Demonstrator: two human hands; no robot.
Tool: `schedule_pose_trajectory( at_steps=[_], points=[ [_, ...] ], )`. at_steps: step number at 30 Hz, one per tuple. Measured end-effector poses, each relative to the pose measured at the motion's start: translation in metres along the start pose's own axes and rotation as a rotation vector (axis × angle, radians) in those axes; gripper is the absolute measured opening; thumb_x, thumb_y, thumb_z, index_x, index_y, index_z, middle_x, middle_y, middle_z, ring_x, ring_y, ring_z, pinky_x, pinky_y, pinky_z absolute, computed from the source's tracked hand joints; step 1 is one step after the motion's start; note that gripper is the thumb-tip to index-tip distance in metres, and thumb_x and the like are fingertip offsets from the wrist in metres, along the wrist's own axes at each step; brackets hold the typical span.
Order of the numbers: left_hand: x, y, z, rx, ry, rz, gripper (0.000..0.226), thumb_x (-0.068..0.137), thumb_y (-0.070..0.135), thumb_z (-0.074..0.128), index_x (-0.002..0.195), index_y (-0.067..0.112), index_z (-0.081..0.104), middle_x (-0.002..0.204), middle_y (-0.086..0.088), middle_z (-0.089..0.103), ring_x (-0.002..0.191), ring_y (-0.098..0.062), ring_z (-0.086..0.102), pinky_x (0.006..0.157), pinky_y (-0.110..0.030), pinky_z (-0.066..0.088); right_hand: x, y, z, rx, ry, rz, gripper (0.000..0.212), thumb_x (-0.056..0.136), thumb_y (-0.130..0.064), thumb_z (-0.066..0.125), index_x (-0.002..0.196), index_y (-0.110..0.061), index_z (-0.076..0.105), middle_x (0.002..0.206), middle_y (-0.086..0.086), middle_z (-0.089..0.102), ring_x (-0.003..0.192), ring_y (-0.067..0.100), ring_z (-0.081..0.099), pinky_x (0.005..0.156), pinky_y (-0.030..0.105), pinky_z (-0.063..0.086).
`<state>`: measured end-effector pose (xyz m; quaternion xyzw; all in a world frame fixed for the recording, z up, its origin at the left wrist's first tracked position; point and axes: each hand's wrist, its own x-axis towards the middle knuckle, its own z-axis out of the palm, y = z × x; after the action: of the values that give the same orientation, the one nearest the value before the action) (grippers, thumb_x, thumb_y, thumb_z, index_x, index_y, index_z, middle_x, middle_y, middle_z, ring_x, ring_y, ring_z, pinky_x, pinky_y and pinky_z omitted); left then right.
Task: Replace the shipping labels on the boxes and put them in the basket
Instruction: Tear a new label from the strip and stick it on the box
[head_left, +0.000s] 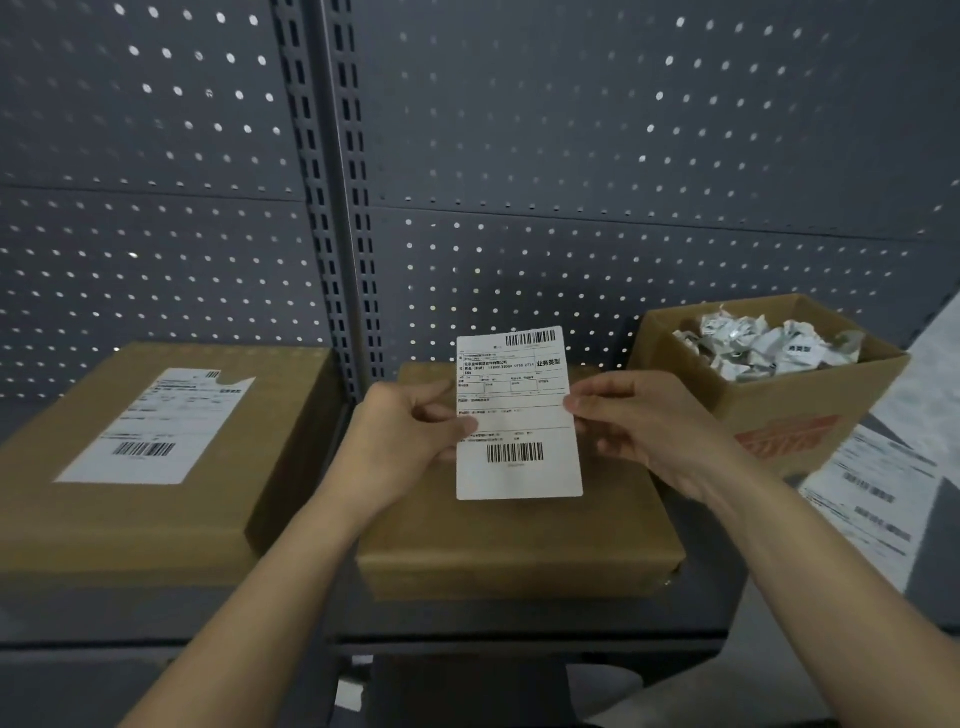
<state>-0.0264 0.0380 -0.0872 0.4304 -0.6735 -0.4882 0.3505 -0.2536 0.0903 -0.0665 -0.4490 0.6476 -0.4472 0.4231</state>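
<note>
A white shipping label (519, 415) with two barcodes is held upright above a plain brown cardboard box (514, 545) at the shelf's middle. My left hand (410, 434) pinches the label's left edge. My right hand (634, 421) pinches its right edge. The top of this box shows no label where it is visible. To the left lies a larger brown box (130, 519) with a white label (156, 426) stuck on its top, one corner of it torn.
An open carton (789, 410) full of crumpled label scraps stands at the right. Printed label sheets (872, 488) lie at the far right. A grey pegboard wall (571, 156) with a slotted upright (337, 208) backs the shelf. The shelf's front edge (519, 644) runs below the boxes.
</note>
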Motion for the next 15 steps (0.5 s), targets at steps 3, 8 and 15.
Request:
schedule_pose_trajectory(
  at_steps=[3, 8, 15],
  points=[
    [0.0036, -0.0035, 0.0028, 0.044, -0.001, -0.006, 0.060, 0.087, 0.012, 0.072, 0.142, 0.010, 0.047, 0.088, 0.004, 0.077, 0.087, -0.010, 0.073, 0.088, -0.035, 0.057, 0.0020, 0.0018, 0.0004, -0.025, 0.011, 0.010, 0.013, 0.083, -0.018, 0.075, 0.095, -0.013, 0.074, 0.091, 0.008, 0.075, 0.075, 0.014, 0.066, 0.069, 0.027, 0.055],
    [0.0063, -0.0055, 0.0053, 0.083, -0.008, 0.002, 0.050, 0.084, 0.010, 0.074, 0.131, 0.021, 0.060, 0.084, 0.005, 0.077, 0.084, -0.013, 0.073, 0.089, -0.039, 0.057, 0.0028, 0.0050, -0.0002, -0.071, 0.009, 0.025, 0.023, 0.076, -0.015, 0.082, 0.097, -0.011, 0.072, 0.087, 0.005, 0.075, 0.065, 0.008, 0.061, 0.059, 0.023, 0.049],
    [0.0049, -0.0079, 0.0087, 0.155, -0.018, 0.041, 0.049, 0.081, 0.015, 0.078, 0.122, 0.039, 0.065, 0.082, 0.011, 0.076, 0.084, -0.003, 0.071, 0.091, -0.038, 0.054, 0.0028, 0.0092, 0.0004, -0.126, 0.001, 0.014, 0.025, 0.077, -0.010, 0.081, 0.098, -0.009, 0.069, 0.077, 0.000, 0.071, 0.056, 0.006, 0.056, 0.049, 0.020, 0.042]
  ],
)
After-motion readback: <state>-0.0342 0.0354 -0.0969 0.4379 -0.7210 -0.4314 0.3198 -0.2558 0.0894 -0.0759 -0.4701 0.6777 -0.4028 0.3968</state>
